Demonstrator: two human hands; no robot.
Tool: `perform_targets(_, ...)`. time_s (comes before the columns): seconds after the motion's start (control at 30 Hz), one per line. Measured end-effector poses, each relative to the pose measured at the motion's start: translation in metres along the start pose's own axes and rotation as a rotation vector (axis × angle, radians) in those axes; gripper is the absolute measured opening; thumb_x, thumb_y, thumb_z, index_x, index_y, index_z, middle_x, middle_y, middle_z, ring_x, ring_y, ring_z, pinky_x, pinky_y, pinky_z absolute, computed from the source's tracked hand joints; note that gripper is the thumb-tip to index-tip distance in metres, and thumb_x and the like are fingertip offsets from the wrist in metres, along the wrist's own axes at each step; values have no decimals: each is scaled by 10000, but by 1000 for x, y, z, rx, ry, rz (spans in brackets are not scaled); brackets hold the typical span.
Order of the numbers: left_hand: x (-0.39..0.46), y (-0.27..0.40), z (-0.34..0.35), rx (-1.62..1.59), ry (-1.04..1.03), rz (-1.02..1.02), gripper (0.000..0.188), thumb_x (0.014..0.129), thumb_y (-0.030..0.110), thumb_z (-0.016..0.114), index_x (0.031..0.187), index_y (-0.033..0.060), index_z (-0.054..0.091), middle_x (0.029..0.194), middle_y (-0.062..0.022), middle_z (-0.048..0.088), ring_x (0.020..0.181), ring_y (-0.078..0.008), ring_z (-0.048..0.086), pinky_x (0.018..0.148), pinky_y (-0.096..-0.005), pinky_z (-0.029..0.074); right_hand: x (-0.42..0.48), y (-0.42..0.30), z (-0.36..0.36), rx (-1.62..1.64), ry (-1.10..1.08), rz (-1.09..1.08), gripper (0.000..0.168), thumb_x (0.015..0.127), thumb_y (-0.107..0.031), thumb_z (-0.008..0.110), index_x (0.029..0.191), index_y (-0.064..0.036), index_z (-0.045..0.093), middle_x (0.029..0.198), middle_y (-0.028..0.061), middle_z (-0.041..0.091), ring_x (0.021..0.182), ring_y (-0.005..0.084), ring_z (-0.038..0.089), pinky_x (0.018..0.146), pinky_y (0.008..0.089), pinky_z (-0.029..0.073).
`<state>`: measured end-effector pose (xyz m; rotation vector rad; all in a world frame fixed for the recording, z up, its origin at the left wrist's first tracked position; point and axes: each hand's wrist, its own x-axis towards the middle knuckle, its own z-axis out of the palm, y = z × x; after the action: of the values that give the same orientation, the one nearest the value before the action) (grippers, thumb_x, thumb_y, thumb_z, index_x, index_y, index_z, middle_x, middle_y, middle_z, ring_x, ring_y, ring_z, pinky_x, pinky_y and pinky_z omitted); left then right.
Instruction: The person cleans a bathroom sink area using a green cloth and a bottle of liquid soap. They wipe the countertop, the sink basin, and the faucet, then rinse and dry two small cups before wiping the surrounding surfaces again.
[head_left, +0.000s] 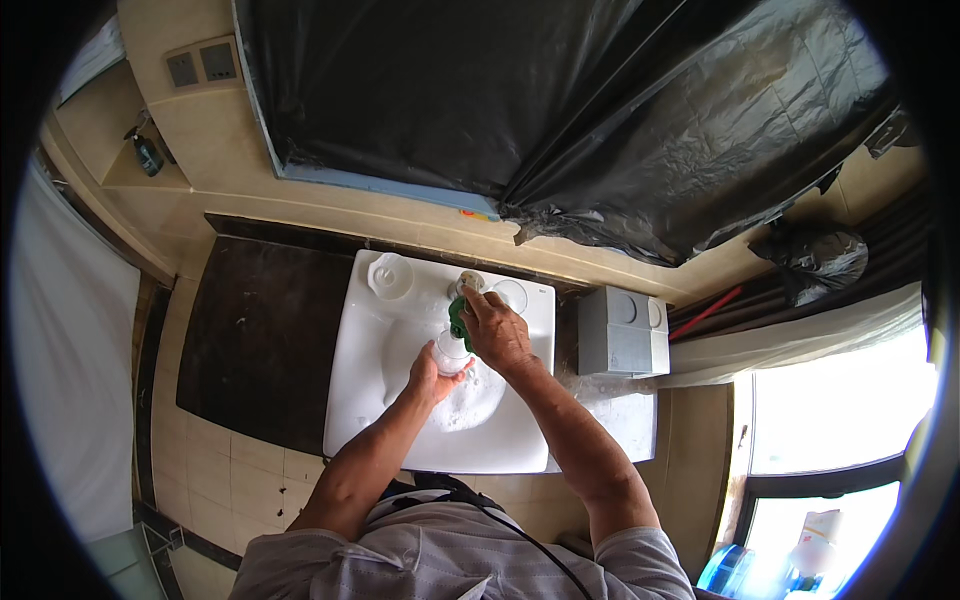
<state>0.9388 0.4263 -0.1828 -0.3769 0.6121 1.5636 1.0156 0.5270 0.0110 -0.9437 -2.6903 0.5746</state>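
Over the basin of a white sink (360, 420), my left hand (427, 376) grips a clear glass cup (451, 364) that looks whitish with suds. My right hand (496, 330) holds a green scouring pad (457, 316) at the cup's mouth, and the pad partly hides the rim. White foam (469, 405) lies in the basin below my hands. Just beyond my right fingers stands the faucet (469, 282), partly covered by them. To its right on the sink ledge is a round clear glass dish (511, 295). A scalloped clear bowl (390, 277) rests on the ledge's left corner.
Right of the sink stands a grey box (621, 334) on the dark stone counter (262, 337). Black plastic sheeting (420, 97) covers the wall ahead. A pump bottle (147, 156) sits in the left wall niche. At right are a red stick (706, 312) and a bright window (832, 420).
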Motion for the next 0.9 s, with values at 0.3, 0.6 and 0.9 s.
perform_targets(0.3, -8, 3, -2, -9, -13, 28, 477, 1095, 482, 347, 1336, 129, 560, 1180, -125, 674, 975, -390, 669, 579, -378, 453, -10, -6, 2, 18, -56, 82, 547, 967, -284, 665, 1483, -152, 537, 1112, 195, 699, 997, 403, 710, 871, 491, 572)
perform_targets(0.6, -54, 16, -19, 62, -116, 215, 406, 958, 525, 660, 1155, 172, 624, 1094, -50, 696, 937, -256, 674, 613, -420, 485, -71, 0, 7, 397, -134, 319, 530, 948, -252, 706, 1450, -131, 587, 1105, 191, 736, 967, 316, 740, 850, 410, 591)
perform_targets(0.9, -82, 36, 12, 215, -127, 490, 294, 937, 326, 652, 1105, 86, 676, 1094, -63, 695, 1094, -230, 654, 1007, -409, 506, -125, 17, 43, 1804, 355, 613, 252, 1049, -182, 647, 1217, 6, 638, 1056, 82, 695, 917, 171, 690, 798, 311, 594)
